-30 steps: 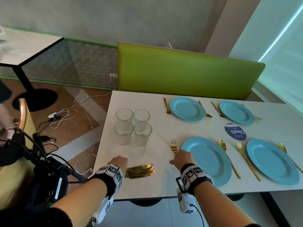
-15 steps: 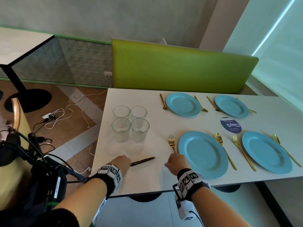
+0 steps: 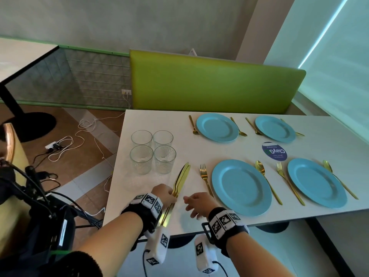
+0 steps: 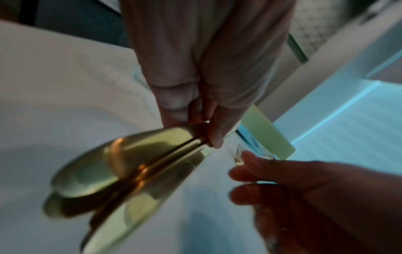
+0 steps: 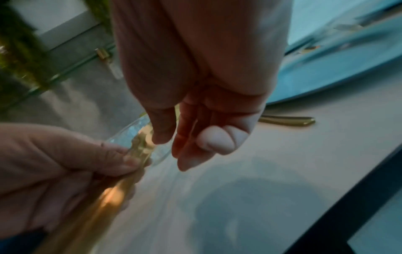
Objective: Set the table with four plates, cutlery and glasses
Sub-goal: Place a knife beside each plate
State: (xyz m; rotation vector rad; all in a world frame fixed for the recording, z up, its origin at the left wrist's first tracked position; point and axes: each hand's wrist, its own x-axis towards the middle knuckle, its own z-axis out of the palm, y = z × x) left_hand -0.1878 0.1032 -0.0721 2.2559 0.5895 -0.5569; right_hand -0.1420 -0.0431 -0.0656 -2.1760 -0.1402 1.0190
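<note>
Left hand (image 3: 164,193) has lifted the gold knives (image 3: 181,179) off the table (image 3: 199,152) since a second ago, gripping the bundle near the glasses (image 3: 152,151). Right hand (image 3: 198,204) empty, fingers loose, reaching over. Knives likely get dealt to plates (image 3: 241,186) next.

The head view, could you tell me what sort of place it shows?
Probably a café or restaurant dining area: a green bench backrest behind a white table, a second pedestal table, and a round branded sticker.
</note>
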